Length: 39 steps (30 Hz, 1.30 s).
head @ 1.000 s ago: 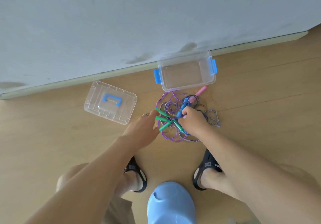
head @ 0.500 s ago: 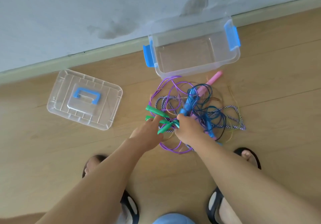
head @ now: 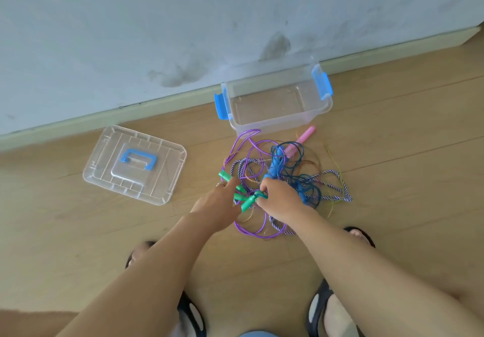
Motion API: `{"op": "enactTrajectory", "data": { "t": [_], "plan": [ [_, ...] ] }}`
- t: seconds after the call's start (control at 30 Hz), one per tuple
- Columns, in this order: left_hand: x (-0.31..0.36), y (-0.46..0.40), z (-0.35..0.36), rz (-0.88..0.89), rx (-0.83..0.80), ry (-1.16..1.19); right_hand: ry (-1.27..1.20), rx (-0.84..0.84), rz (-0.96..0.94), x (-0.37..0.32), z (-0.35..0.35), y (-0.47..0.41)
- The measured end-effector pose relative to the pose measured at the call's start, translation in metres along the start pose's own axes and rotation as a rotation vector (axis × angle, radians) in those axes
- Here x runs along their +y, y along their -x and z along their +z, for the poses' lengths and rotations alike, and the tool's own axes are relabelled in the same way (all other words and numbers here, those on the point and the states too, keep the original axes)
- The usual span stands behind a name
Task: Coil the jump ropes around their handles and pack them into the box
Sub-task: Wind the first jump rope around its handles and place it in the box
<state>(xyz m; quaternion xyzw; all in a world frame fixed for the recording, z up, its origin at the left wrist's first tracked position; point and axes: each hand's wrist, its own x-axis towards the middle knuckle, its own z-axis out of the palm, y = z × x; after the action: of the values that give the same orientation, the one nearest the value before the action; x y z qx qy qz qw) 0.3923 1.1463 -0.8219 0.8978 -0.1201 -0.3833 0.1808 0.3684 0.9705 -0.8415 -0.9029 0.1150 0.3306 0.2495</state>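
Both forearms are bare and extend forward and downward from the lower edge of the view, converging toward the middle.

Left hand [head: 217,207]: palm down, fingers extended forward and slightly spread, fingertips in contact with the green handles [head: 237,192] just ahead of it. No closed grasp is evident. A ring shows on one finger.

Right hand [head: 281,200]: knuckles up, fingers curled downward and inward, closed over one end of a green handle on its left side. The wrist is bent slightly inward.

The two hands lie just beside each other, fingertips nearly meeting. Two feet in dark sandals show beneath the forearms.
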Motion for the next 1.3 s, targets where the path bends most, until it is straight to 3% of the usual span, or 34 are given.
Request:
{"op": "enactTrajectory", "data": {
  "t": [0.2, 0.43, 0.63, 0.73, 0.9, 1.0, 1.07, 1.2, 1.3],
  "plan": [
    [0.026, 0.040, -0.037, 0.084, 0.095, -0.034, -0.079, 0.114, -0.135, -0.030, -0.061, 0.041],
    [0.067, 0.091, -0.086, 0.241, 0.193, 0.107, -0.411, 0.139, -0.251, -0.075, -0.131, 0.118],
    [0.109, 0.140, -0.128, 0.249, 0.260, -0.032, -0.512, 0.142, -0.336, -0.083, -0.159, 0.174],
    [0.115, 0.162, -0.149, 0.198, 0.379, -0.083, -0.313, 0.160, -0.360, -0.070, -0.160, 0.182],
    [0.074, 0.178, -0.191, 0.021, 0.557, -0.073, 0.233, 0.062, -0.211, -0.046, -0.167, 0.186],
    [0.041, 0.176, -0.190, -0.114, 0.260, -0.185, 0.146, 0.088, -0.200, -0.046, -0.176, 0.177],
    [0.035, 0.171, -0.182, -0.107, 0.034, -0.277, 0.023, 0.117, -0.251, -0.053, -0.181, 0.171],
    [0.065, 0.165, -0.177, 0.094, -0.021, 0.060, -0.253, 0.130, -0.398, -0.082, -0.185, 0.171],
    [0.094, 0.158, -0.177, 0.260, -0.047, 0.260, -0.308, 0.140, -0.503, -0.106, -0.189, 0.173]
  ]
}}
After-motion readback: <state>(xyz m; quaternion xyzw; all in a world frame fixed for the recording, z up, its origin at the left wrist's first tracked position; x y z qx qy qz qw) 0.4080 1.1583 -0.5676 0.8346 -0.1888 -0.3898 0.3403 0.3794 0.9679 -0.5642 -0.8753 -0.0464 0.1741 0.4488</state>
